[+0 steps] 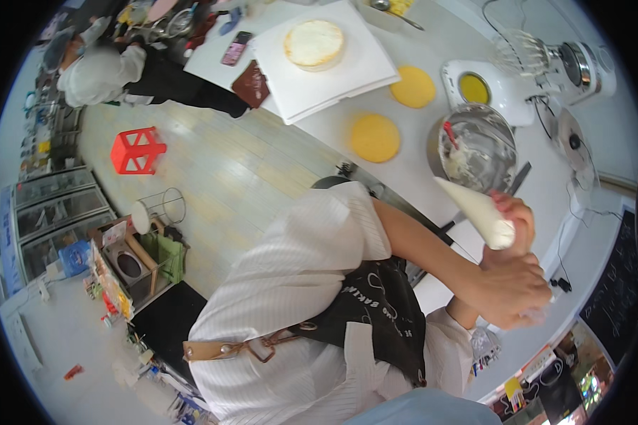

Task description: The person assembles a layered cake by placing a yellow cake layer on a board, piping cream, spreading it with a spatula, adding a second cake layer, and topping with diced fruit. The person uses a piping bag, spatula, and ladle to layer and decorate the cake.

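Observation:
A filled piping bag of pale cream is held above the worktable, its tip pointing toward a steel mixing bowl. My right hand wraps around the bag near its full end. Crossing over the right wrist, my left hand grips what looks like the twisted, clear tail of the same bag. Cream smears line the bowl, and a red-handled spatula leans inside it. Two round yellow sponge layers lie on the table beside the bowl. A spatula-like tool with a dark handle sits below the bag, partly hidden.
A pale round cake rests on a white square board. Beyond the bowl stands a stand mixer with a whisk. A phone lies near the far corner. A person works behind; a red stool stands on the floor.

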Demonstrator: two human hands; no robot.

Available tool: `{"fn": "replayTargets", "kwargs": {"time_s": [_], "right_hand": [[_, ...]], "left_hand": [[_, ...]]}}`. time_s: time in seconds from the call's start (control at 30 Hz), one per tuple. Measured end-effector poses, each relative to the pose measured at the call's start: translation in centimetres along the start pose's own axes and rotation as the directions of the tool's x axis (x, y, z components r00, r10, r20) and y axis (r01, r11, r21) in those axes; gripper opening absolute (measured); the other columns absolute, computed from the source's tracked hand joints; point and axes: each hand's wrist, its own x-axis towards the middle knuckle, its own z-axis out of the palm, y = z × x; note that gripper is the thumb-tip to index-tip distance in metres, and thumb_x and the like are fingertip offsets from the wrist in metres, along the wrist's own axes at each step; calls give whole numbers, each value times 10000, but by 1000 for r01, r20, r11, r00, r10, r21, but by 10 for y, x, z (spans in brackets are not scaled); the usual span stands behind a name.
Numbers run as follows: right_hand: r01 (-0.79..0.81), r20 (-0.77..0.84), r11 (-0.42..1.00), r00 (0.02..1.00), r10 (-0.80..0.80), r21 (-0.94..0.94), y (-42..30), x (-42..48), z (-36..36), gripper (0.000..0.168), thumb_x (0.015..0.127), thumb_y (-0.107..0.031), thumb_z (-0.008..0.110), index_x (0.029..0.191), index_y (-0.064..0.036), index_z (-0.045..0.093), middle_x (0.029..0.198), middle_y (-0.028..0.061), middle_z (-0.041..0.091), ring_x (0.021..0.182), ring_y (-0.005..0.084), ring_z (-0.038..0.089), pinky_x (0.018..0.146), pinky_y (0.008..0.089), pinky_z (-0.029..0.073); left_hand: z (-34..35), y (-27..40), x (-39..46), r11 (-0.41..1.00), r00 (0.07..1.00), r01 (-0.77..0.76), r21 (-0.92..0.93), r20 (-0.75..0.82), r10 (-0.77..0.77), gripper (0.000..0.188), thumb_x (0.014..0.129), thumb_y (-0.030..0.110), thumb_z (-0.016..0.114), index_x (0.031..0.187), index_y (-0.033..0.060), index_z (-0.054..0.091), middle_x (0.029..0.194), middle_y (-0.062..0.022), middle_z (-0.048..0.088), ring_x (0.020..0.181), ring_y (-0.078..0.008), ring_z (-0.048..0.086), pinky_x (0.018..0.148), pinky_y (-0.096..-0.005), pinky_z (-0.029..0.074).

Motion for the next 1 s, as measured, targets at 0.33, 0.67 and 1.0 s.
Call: {"fn": "replayTargets", "kwargs": {"time_s": [0.33,0.67,1.0], "right_hand": [[62,-281,765,946,159,641,28,27,44,94,863,-130,518,845,-38,514,830,103,555,939,296,572,1034,534,372],[51,-318,585,875,364,810,70,77,218,100,859,-135,514,843,-38,537,829,109,564,958,280,580,1047,551,354],[275,-463,604,868,178,748,136,50,260,189,787,-28,546,893,-40,702,1229,106,631,1228,318,515,1161,536,214]], "left_hand": [[-105,-9,23,584,916,-368,723,174,362,125,599,204,600,552,90,576,655,-23,534,749,-236,501,779,-411,421],[-310,-8,-25,869,969,-247,429,126,213,173,684,158,645,834,71,651,948,-81,590,915,-282,564,844,-431,436],[-619,-118,-294,187,28,527,-829,-202,-979,343,971,344,455,1128,61,567,1099,-79,601,1030,-213,567,925,-336,413]]}}
